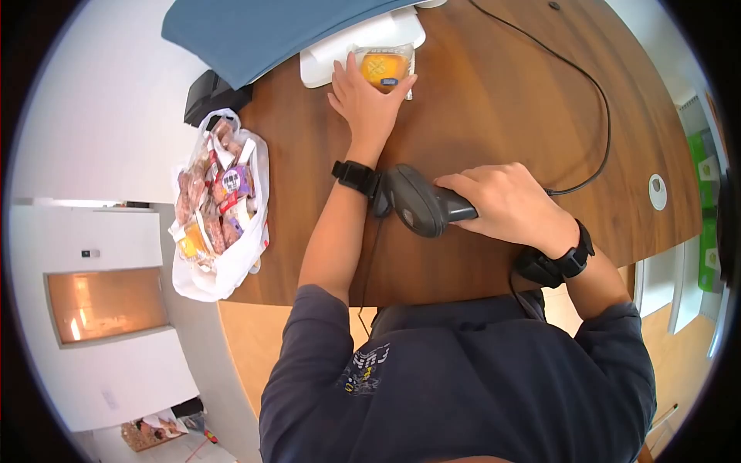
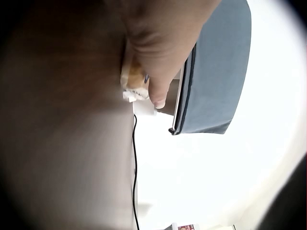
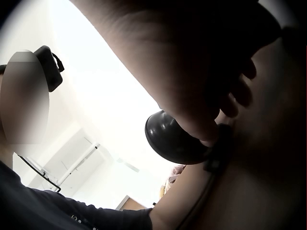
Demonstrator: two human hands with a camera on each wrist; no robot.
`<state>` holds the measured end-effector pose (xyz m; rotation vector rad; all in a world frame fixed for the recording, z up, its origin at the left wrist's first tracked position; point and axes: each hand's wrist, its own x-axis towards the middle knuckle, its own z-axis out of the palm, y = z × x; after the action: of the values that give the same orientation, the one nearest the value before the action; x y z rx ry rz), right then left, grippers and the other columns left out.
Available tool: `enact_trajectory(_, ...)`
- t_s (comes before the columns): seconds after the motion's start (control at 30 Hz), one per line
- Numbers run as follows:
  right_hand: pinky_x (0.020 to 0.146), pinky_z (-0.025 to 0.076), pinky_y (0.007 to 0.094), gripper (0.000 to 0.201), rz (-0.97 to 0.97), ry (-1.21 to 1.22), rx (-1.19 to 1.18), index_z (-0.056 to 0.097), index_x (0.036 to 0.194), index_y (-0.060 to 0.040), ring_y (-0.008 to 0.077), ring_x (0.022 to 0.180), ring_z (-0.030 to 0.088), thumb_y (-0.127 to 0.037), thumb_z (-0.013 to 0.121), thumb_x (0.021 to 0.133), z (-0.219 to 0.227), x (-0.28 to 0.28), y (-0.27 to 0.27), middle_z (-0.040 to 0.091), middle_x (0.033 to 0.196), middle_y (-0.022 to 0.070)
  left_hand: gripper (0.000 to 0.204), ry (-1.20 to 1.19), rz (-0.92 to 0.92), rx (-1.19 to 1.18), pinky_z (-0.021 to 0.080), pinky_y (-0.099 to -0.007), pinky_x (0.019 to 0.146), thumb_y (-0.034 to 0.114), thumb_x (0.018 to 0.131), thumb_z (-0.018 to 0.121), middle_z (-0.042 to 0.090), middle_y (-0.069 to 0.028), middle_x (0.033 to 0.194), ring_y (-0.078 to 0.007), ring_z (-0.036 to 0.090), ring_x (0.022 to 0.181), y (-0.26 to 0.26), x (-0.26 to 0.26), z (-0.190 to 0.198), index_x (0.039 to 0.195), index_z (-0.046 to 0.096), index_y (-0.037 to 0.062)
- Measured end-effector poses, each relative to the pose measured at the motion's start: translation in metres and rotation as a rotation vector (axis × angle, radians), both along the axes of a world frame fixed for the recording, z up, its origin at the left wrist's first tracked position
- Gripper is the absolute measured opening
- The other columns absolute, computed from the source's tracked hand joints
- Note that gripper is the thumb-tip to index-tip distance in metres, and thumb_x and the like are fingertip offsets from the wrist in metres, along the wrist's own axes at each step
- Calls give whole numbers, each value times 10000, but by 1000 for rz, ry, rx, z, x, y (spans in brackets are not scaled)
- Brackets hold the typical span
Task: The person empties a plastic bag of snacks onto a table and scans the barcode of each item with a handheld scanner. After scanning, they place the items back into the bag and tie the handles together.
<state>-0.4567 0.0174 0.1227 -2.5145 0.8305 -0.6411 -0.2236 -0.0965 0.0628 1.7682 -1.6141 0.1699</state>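
In the head view my left hand (image 1: 369,104) spans a wrapped yellow cake (image 1: 384,68), index finger along its left side and thumb at its right edge. The clear packet lies at the far side of the table, overlapping the edge of a white tray-like base (image 1: 320,63). From the left wrist view, the thumb comes down beside the packet (image 2: 134,79). My right hand (image 1: 505,202) grips a black barcode scanner (image 1: 417,202) by its handle, fingers wrapped around it. The scanner's rounded head is beside my left wrist; it also shows in the right wrist view (image 3: 172,139).
A white plastic bag (image 1: 220,282) full of wrapped snacks stands at the table's left edge. Behind it sits a black box-shaped device (image 1: 212,99). A large blue-grey panel (image 1: 255,35) overhangs the far left. A black cable (image 1: 606,116) curves across the wooden table (image 1: 494,100) at right.
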Motion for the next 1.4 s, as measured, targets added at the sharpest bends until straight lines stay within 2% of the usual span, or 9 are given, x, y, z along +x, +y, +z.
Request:
enact_trajectory(0.07,629,520,391,358,-16,-5,26,666,1050,-88,281,752,660,-159,754,710,1,-1,-2,682,805,82,1090,22,-36,50,130,-581,1123,609,713,757,254,-304,1510,-431,215,1418,-11,-7,-4,1480,252,21)
enact_trajectory(0.27,630,526,384,402,-41,-39,36,662,1077,-83,289,762,671,-151,773,697,3,-1,-4,699,847,98,836,77,-50,72,312,-503,1066,433,785,741,425,-260,1409,-385,368,1339,-12,4,-1,1409,364,25)
enact_trajectory(0.33,624,530,385,366,-64,-58,5,661,1061,-80,288,756,672,-171,759,720,0,0,-5,700,842,89,692,553,-174,-11,362,-495,1018,252,808,730,480,-210,1366,-335,419,1283,-8,8,4,1364,404,3)
enact_trajectory(0.37,618,533,386,334,-94,-80,-26,660,1046,-76,287,750,672,-191,745,744,-1,0,-6,701,836,80,692,556,-172,-15,362,-495,1018,252,808,730,480,-210,1366,-335,419,1283,-6,12,3,1364,404,3)
enact_trajectory(0.43,623,535,387,341,-133,-113,-44,658,1051,-77,291,757,673,-190,751,743,0,-1,-9,703,850,86,589,1193,-460,-111,391,-468,981,268,870,643,525,-153,1332,-275,479,1225,-1,19,1,1360,426,24)
enact_trajectory(0.47,628,537,387,348,-175,-149,-58,656,1057,-78,296,764,674,-188,757,742,0,-2,-11,705,864,91,589,1196,-465,-113,391,-468,981,268,870,643,525,-153,1332,-275,479,1225,7,20,7,1360,426,24)
enact_trajectory(0.53,632,538,387,355,-232,-161,-67,653,1063,-80,302,767,673,-183,763,741,4,-5,-14,704,869,97,530,1721,-750,150,367,-453,1033,357,921,529,521,-110,1348,-273,482,1241,33,24,16,1363,451,74)
enact_trajectory(0.8,631,539,382,363,-283,-281,-45,643,1071,-84,312,748,668,-149,770,738,9,-4,-11,694,848,105,604,1835,-745,318,343,-440,1073,473,947,454,440,-87,1455,-264,408,1329,105,30,28,1426,412,108)
enact_trajectory(1.4,680,531,405,341,-255,-134,3,650,1060,-65,336,774,666,-200,768,769,5,-1,-15,698,871,142,621,1792,-837,358,359,-449,1069,482,960,446,435,-119,1458,-268,414,1335,105,30,30,1436,386,87)
